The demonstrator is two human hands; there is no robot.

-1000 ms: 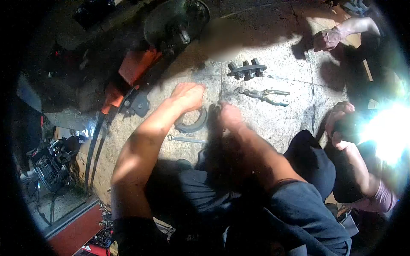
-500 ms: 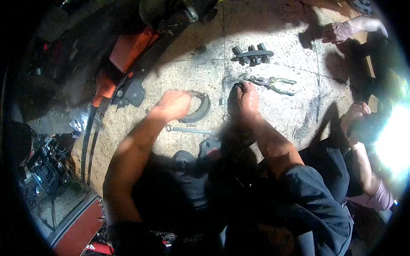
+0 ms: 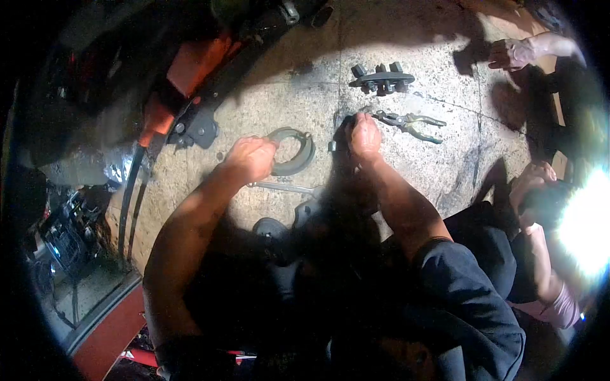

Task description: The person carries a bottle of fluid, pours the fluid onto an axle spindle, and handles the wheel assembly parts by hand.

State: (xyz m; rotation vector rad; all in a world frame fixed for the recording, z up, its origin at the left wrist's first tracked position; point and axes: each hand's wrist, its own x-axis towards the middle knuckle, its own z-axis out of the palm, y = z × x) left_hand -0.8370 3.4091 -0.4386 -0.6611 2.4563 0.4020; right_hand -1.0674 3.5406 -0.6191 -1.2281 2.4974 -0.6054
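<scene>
My left hand [image 3: 253, 157] is closed at the left side of a pair of curved brake shoes [image 3: 305, 159], which form a ring on the floor; its fingertips are hidden. To the right, my right hand [image 3: 365, 134] points away from me with its fingers pinched together near the floor. Whatever they hold is too small or hidden to make out. Just beyond those fingertips lie pliers [image 3: 406, 120] with their handles spread to the right. Below the brake shoes is a combination wrench [image 3: 286, 188], partly in shadow.
A dark metal part with several upright blocks [image 3: 384, 77] lies farther back. An orange frame [image 3: 198, 66] and a dark bracket [image 3: 200, 130] are at left. Another person's hand [image 3: 511, 54] is at upper right, a second hand [image 3: 534, 178] by a bright lamp [image 3: 588, 219].
My view has shifted slightly. My left hand stays at the brake shoes, whose left side now shows more. My right hand remains by the pliers, its fingers drawn closer together.
</scene>
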